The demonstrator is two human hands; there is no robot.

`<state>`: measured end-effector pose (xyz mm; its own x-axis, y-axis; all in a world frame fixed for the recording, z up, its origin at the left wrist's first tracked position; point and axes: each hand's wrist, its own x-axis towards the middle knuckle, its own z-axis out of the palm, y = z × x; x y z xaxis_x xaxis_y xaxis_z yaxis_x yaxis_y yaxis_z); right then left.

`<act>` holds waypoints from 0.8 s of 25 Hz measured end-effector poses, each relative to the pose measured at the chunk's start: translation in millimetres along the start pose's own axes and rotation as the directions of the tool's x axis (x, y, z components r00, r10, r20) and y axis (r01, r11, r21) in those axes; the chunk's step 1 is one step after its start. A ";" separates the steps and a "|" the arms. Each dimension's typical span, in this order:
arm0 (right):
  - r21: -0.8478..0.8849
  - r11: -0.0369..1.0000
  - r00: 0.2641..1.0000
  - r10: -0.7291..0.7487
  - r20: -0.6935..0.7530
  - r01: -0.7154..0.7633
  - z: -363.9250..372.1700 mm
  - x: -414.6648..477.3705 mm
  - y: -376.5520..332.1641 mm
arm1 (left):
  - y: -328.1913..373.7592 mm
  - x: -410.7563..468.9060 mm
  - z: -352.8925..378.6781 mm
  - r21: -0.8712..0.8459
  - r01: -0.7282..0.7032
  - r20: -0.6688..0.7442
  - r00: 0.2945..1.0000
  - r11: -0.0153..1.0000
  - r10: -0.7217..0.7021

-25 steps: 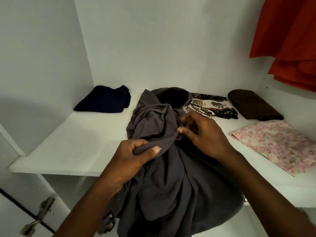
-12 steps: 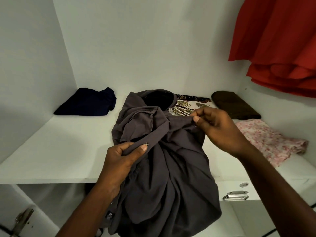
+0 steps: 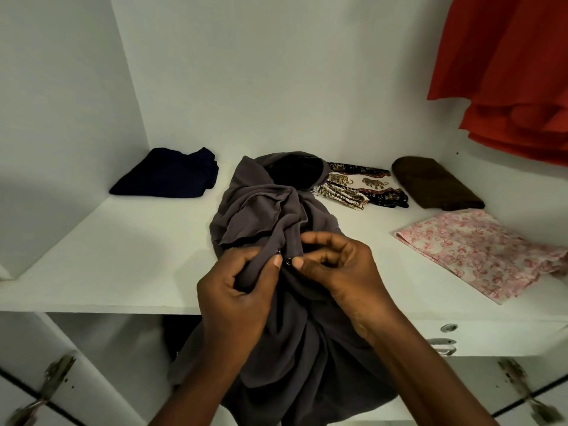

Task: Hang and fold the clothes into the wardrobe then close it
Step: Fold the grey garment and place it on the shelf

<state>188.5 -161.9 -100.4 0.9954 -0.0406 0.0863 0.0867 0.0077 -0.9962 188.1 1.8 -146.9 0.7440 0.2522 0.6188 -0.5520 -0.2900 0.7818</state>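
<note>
The two have closed in together: left grip (image 3: 236, 290) clenches a bunched edge of the grey garment (image 3: 264, 210), right grip (image 3: 338, 272) pinches the facing edge, snap stud (image 3: 288, 262) between the thumbs. The garment lies heaped on the shelf (image 3: 123, 256), spilling over the front. Looks like fastening comes before folding.

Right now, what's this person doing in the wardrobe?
A person is handling a grey garment heaped on the wardrobe shelf and spilling over its front edge. The left hand grips a bunch of the cloth; the right hand pinches the edge beside it. A navy piece, an elephant-print piece, a brown piece and a pink floral piece lie folded on the shelf. A red garment hangs at the upper right.
</note>
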 end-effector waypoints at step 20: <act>-0.264 0.964 0.947 -0.121 -0.298 0.040 17.0 -2.3 4.6 | -10.1 -0.9 15.9 0.232 -0.237 0.166 0.965 0.943 0.202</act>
<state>187.3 -144.8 -105.0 0.9201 -0.3373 0.1991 0.1131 -0.2580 -0.9595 198.9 -10.1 -156.6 0.6693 0.0320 0.7423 -0.6097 -0.5473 0.5733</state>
